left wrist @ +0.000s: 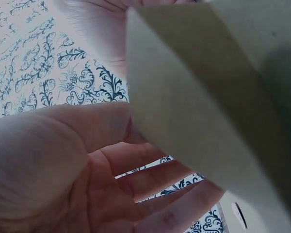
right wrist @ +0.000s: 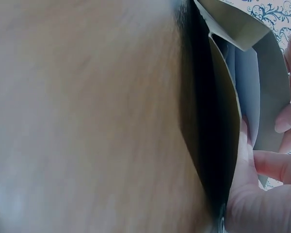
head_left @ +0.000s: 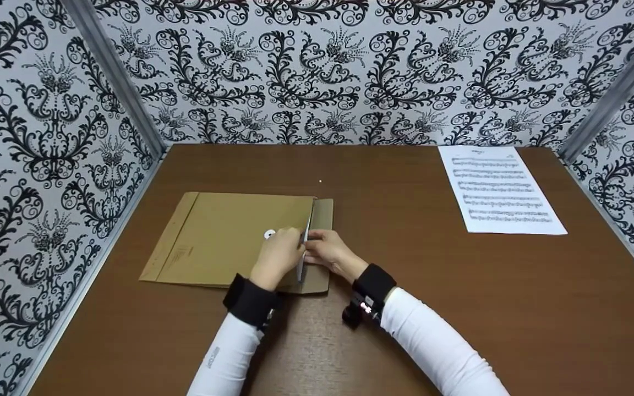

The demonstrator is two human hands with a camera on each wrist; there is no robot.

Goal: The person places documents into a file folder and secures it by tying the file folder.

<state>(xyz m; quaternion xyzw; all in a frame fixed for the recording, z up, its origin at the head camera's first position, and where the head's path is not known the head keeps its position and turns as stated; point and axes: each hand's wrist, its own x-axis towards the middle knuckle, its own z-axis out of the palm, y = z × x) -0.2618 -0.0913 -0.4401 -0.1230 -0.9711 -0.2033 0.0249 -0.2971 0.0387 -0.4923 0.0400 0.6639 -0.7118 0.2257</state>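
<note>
A brown cardboard envelope [head_left: 240,236] lies on the table with its mouth facing right and its front panel lifted there. My left hand [head_left: 278,256] grips that panel; in the left wrist view, the thumb [left wrist: 102,124] lies on one side and the fingers on the other. At the mouth is my right hand [head_left: 331,250]. In the right wrist view, its fingers [right wrist: 274,165] pinch the edge of white paper [right wrist: 247,82] inside the envelope. How deep the paper goes is hidden. A round white button [head_left: 269,234] sits beside the left hand.
A sheet of printed music [head_left: 501,190] lies at the back right of the brown table [head_left: 405,181]. Patterned walls [head_left: 339,71] stand behind and at both sides. A tiny white speck [head_left: 320,181] is behind the envelope.
</note>
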